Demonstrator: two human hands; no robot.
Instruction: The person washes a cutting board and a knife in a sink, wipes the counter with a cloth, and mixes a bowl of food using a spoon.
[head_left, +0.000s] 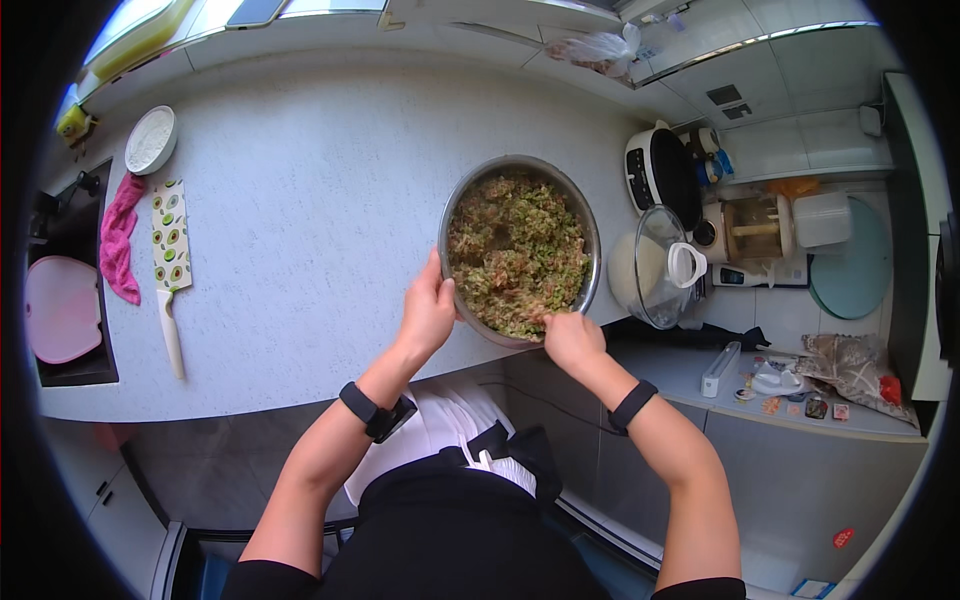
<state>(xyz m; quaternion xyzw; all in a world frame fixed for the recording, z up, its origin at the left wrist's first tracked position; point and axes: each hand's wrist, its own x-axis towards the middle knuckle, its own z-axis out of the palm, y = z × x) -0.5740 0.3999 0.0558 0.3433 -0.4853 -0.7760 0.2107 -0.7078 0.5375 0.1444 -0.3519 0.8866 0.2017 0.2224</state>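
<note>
A round stainless steel bowl (595, 259) stands near the front edge of the counter, holding a chopped green and pinkish-brown filling (517, 255) that looks like minced meat with vegetables. My left hand (429, 309) grips the bowl's left side, thumb on the rim and fingers around the outer wall. At the near right rim, my right hand (576, 341) is curled like a fist, its fingertips over the filling. The filling beside those fingers is motion-blurred, and I cannot make out whether a utensil is in the hand.
Left on the counter (315, 225) are an avocado-print cleaver (172, 255), a pink cloth (122, 240) and a bowl of white powder (151, 140), beside a sink with a pink cutting board (64, 309). To the right stand a glass-lidded bowl (656, 270) with pale contents and a black-and-white appliance (664, 176).
</note>
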